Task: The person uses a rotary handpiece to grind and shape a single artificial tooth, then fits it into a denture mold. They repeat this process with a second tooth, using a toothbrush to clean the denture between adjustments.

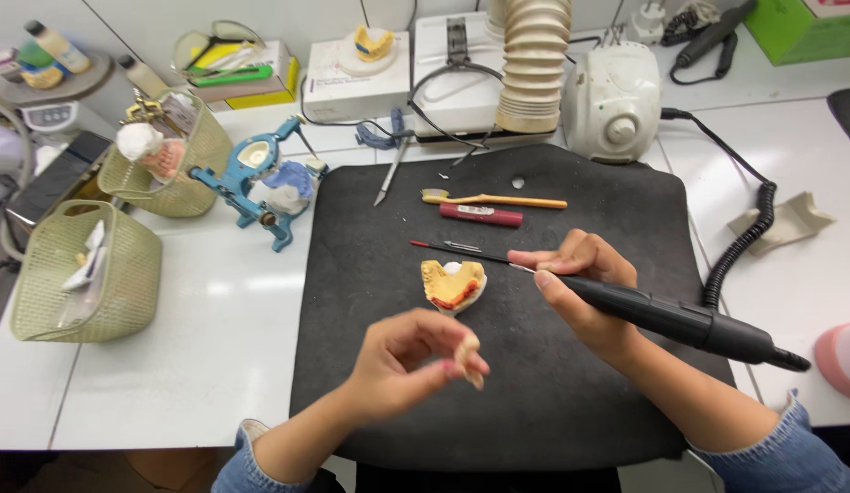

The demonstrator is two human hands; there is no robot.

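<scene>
My left hand pinches a small cream-coloured dental piece between thumb and fingertips, low over the black mat. My right hand grips a black rotary handpiece like a pen, its thin tip pointing left. Between the hands, a yellow plaster jaw model with orange-red wax lies on the mat. A thin red-handled tool lies just above the model.
Near the mat's far edge lie a yellow toothbrush, a red stick and a scalpel. A blue articulator and two green baskets stand left. A white motor unit and coiled cable sit right.
</scene>
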